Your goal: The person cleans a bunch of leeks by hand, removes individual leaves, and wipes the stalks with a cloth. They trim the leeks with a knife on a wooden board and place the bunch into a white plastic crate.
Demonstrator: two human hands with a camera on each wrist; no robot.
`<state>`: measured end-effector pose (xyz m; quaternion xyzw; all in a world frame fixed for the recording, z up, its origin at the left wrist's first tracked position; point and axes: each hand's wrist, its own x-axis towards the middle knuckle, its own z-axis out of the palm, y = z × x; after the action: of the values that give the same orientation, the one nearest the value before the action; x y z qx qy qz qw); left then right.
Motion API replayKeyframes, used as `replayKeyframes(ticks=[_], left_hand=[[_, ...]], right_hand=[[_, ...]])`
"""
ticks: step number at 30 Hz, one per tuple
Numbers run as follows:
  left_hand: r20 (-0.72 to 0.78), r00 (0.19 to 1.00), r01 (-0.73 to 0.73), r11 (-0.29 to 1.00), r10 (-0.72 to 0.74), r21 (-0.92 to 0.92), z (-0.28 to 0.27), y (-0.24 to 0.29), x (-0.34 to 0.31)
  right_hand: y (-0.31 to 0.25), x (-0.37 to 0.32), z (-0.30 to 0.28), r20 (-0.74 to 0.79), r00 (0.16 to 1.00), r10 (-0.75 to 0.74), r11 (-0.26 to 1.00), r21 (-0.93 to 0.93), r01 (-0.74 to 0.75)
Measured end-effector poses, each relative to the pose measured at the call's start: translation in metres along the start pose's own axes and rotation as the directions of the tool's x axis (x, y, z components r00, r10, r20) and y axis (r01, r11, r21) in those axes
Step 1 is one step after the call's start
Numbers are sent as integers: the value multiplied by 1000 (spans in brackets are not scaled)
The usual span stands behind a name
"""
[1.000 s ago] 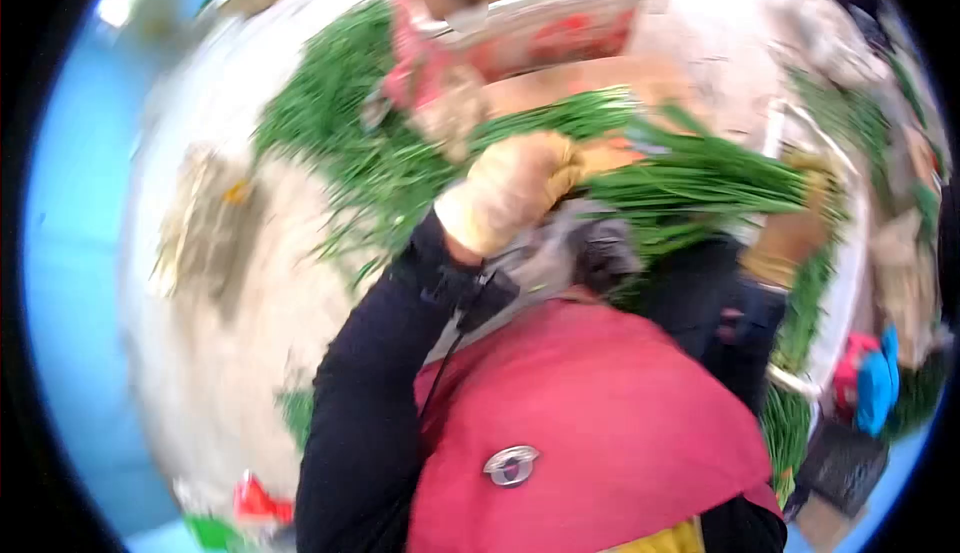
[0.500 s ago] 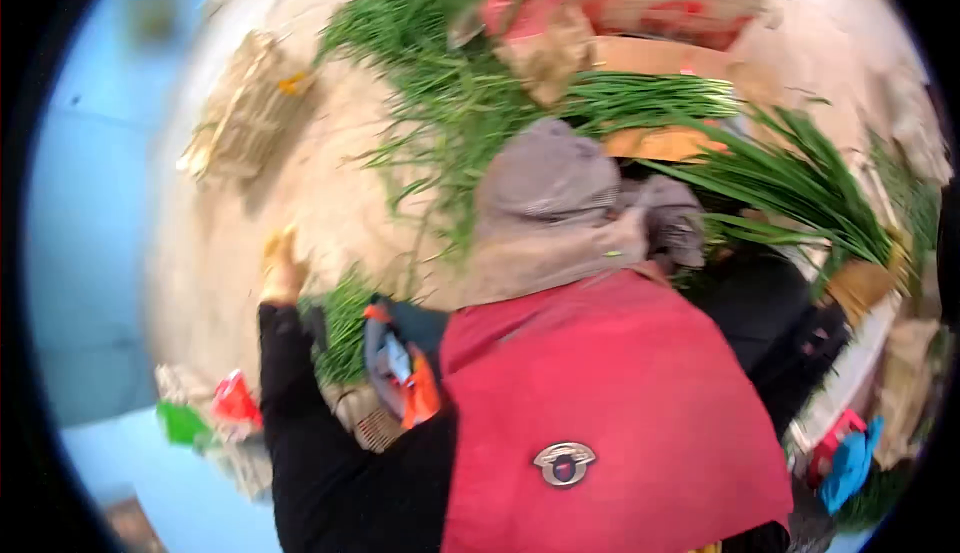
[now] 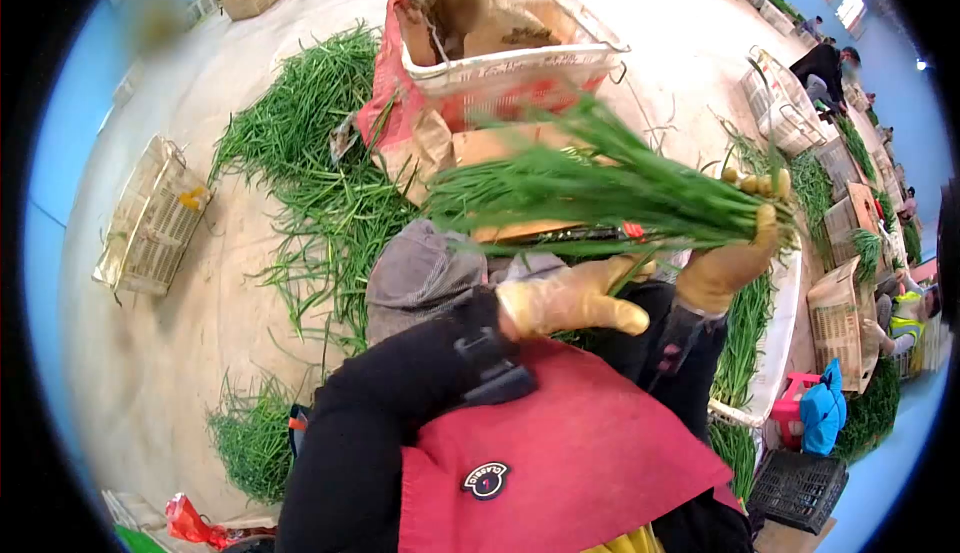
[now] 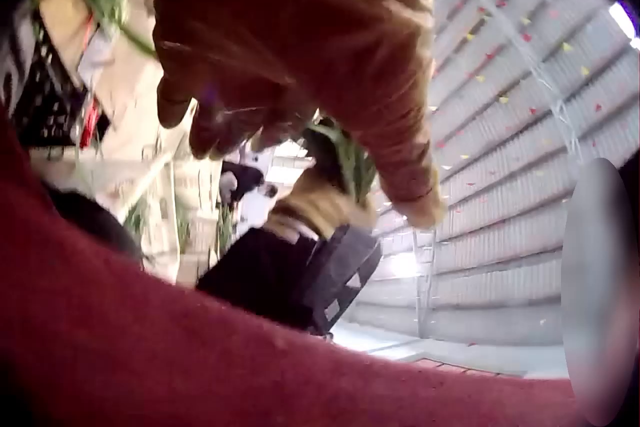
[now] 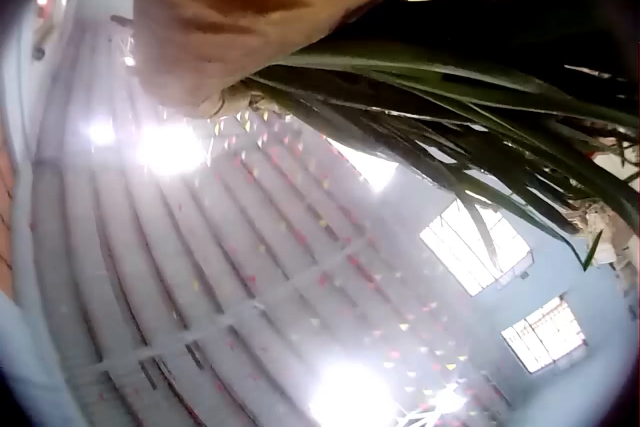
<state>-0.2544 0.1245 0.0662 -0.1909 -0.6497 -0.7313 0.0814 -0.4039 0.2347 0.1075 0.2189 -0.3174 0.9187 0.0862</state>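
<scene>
In the head view the gloved right hand [image 3: 735, 253] grips a bunch of long green stalks [image 3: 600, 188] by one end, and the leaves fan out to the left, blurred. The gloved left hand [image 3: 575, 298] is below the leaves with its fingers extended and thumb apart, holding nothing. The left wrist view shows the left glove [image 4: 310, 57] with its fingers spread. In the right wrist view the right glove [image 5: 260, 22] is closed round the stalks [image 5: 450, 97]; its fingertips are partly hidden.
A large pile of green stalks [image 3: 340, 173] lies on the floor at left. Beyond the hands stands a white and red basket [image 3: 520, 73]. A long white crate [image 3: 780, 353] is at the right, a woven crate [image 3: 155, 223] at far left. People and more crates line the right.
My left hand went out to the left, emptied of stalks, and has come back near the right hand. The right hand has raised the bunch, its leaves swinging left.
</scene>
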Motion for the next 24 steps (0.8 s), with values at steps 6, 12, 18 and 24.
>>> replayKeyframes(ticks=[6, 12, 18, 24], left_hand=[[-265, 963, -166, 669, -47, -724, 25, 3, 8], [-539, 831, -358, 609, -139, -708, -17, -13, -12], [-523, 848, -388, 574, -83, -721, -55, -24, -32], [-584, 811, -445, 619, -28, -648, -79, -19, -43]], right_hand=[[-16, -48, 9, 451, 892, -43, 990, -103, 99], [-17, -65, 9, 647, 748, 148, 989, -117, -94], [-11, -62, -4, 711, 640, 292, 939, -84, -335], [-3, -71, -29, 576, 715, 397, 870, 14, -494]])
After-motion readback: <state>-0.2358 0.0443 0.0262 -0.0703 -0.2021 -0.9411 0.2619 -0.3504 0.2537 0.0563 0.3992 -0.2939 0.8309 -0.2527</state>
